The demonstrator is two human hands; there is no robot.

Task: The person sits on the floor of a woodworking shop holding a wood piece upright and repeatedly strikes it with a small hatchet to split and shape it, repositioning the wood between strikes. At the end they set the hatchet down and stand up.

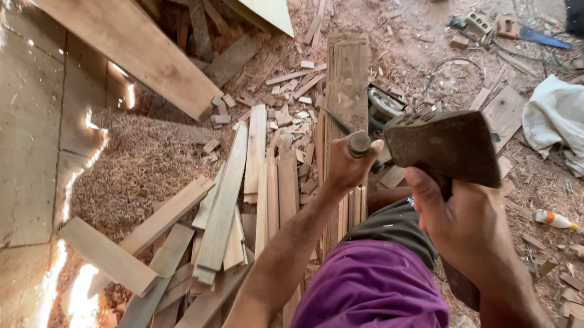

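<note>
While the chisel (352,138) is held upright against the long carved plank (347,91), the blow is best landed square on the handle top, w/ the blade kept steady and the wrist locked, so the edge is not skidded across the wood; that is a judgement from the pose only.

Head view, left hand (347,168): it is fully closed around the chisel handle, thumb wrapped over, the rounded butt showing just above the fist. The dark blade is seen running up and to the left of the fist, onto the plank. The plank lies directly beyond the hand, stretching away from the person.

Head view, right hand (462,222): it is clenched tight on the wooden mallet (445,145), whose blocky dark head is raised just right of the chisel butt, not touching it. Whether it is mid-swing cannot be told.

Left of the left hand, loose wood strips (223,206) and sawdust (135,168) are spread on the floor; right of the right hand, a white cloth (566,121) is lying.
</note>
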